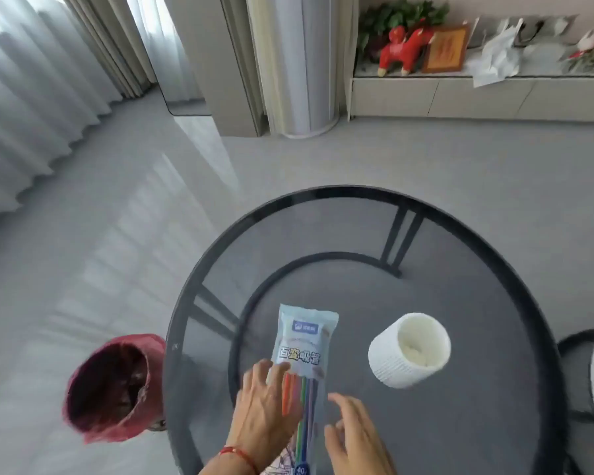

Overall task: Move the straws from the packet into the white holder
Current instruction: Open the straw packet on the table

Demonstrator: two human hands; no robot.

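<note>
A: What sits closest to the camera?

B: Two bare hands at the 6 o'clock edge of the round glass table (460, 423). The left hand (266, 402), with a red string bracelet (238, 454) on its wrist, lies flat on the left side of the straw packet (304, 365), fingers spread and loose, not pinching anything. The right hand (354, 437) is just beside the packet's right edge, fingers slack and open; I cannot tell whether it touches the plastic

A: And the straws?

B: The coloured straws (297, 401) are all inside the packet, orange, green and blue showing through the clear lower part. The packet lies flat, long axis running from 6 toward 12 o'clock, printed label end farther away

A: The holder?

B: The white holder (408, 351), ribbed on its outside, stands at about 2 o'clock from the hands, apart from the packet, mouth facing up

A: Off the table?

B: A red bin (114, 389) on the floor at 9 o'clock. Far off at 12 o'clock stands a white tower unit (302, 63); at 1 o'clock a low cabinet (460, 97) carries a red toy animal (403, 49) and a framed picture (446, 49)
</note>
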